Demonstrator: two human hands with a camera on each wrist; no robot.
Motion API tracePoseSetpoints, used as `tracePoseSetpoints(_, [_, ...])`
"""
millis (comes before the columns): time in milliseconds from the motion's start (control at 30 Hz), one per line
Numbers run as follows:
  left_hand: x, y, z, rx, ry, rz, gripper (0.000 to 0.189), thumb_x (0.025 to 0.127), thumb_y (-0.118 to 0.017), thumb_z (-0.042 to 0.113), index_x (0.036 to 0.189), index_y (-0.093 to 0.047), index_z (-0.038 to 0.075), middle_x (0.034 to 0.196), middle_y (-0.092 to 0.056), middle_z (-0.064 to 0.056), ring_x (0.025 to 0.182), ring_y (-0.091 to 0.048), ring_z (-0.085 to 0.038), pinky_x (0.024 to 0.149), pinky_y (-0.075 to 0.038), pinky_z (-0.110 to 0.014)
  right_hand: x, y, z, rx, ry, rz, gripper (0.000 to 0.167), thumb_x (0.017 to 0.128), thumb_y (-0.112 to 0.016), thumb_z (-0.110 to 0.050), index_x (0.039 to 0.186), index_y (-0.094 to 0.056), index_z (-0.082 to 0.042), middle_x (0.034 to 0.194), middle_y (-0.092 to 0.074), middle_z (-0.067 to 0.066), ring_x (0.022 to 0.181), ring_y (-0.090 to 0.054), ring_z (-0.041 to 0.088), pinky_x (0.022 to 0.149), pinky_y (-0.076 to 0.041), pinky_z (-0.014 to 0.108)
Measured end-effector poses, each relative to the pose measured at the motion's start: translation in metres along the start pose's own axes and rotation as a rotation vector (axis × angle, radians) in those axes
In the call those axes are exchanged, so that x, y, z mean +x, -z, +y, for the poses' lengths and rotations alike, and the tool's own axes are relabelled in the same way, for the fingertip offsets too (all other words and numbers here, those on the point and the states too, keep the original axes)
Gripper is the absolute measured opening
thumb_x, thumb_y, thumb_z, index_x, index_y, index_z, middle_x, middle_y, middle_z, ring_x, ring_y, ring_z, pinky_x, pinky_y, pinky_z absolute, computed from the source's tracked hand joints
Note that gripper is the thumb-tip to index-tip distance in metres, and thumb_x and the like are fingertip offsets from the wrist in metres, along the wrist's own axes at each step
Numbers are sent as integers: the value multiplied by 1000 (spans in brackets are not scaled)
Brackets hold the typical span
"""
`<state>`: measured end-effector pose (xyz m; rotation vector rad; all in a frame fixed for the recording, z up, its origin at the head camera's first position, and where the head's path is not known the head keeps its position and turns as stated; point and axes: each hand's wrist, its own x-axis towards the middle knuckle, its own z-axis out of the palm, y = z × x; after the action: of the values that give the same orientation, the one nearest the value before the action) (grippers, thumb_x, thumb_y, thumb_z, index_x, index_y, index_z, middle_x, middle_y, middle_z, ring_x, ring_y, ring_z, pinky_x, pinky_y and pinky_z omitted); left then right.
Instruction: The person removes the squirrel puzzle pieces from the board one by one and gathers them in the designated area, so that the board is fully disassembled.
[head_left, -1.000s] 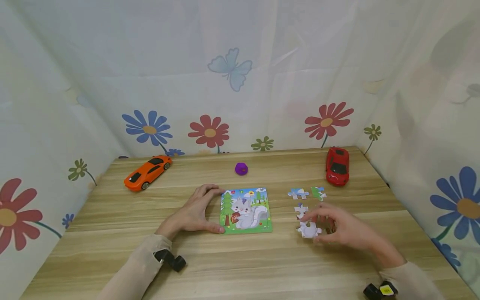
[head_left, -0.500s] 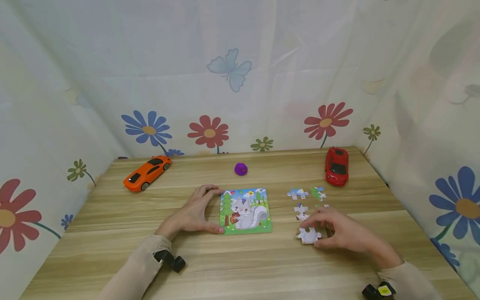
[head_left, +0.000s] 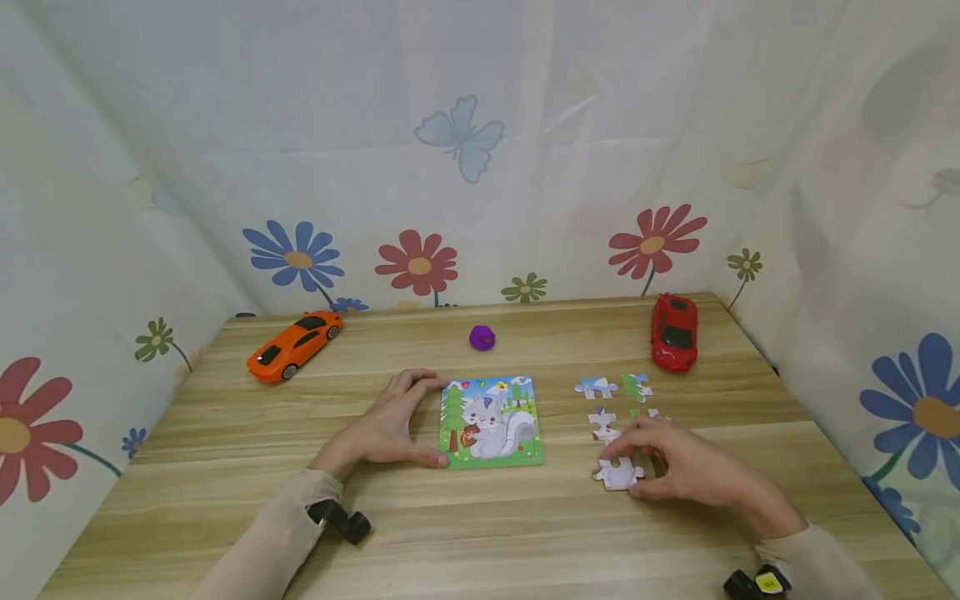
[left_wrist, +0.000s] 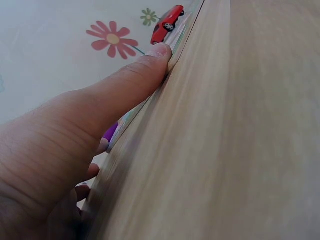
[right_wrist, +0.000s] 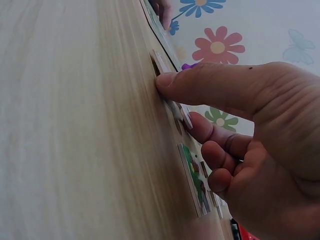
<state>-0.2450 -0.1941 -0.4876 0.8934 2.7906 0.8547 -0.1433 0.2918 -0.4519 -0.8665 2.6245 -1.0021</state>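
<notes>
A square puzzle board with a squirrel picture lies at the middle of the table. My left hand rests along its left side, index fingertip at the far corner and thumb at the near one. In the left wrist view the thumb reaches along the board's edge. On the right, my right hand pinches a pale grey-white jigsaw piece between thumb and index finger, low over the tabletop. Just beyond it lies another jigsaw piece, and a green-patterned piece shows under the curled fingers in the right wrist view.
Farther back are a blue-sky jigsaw piece and a green one. An orange toy car stands at the back left, a red toy car at the back right. Between them sits a small purple object. Floral curtains surround the table.
My right hand has drawn the pale jigsaw piece slightly towards me, apart from the pieces behind it. The left hand and the puzzle board have stayed put.
</notes>
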Motion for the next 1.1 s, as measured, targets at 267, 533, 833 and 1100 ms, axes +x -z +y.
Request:
tracePoseSetpoints(267, [0,2,3,6,6,-3,128,65,-94,83,170,-45,28,176,-31,-8,163,-28,-38,128,-30,-73,-1,0,0,2,-1,5,46,90,-95,-28,133,-79,-29,117,-67,-9,101,-54,15,78,-46,29])
tracePoseSetpoints(533, [0,3,3,10,10,-12,127,66,-95,81,170,-45,27,176,-30,-9,163,-27,-37,129,-30,-72,-1,-1,0,10,6,10,47,90,-95,-28,134,-78,-28,119,-69,-8,101,-55,16,78,-48,29])
tracePoseSetpoints(833, [0,3,3,8,4,-6,127,66,-95,80,169,-45,27,175,-31,-9,163,-27,-37,129,-30,-72,1,1,-4,10,-17,21,47,90,-96,-26,134,-78,-27,116,-66,-5,98,-55,17,75,-50,28])
tracePoseSetpoints(1100, [0,3,2,14,5,-6,126,66,-96,79,169,-46,26,174,-32,-9,163,-27,-36,130,-29,-70,15,6,-15,11,-106,109,49,94,-93,-25,139,-74,-25,117,-60,5,99,-56,24,73,-52,30])
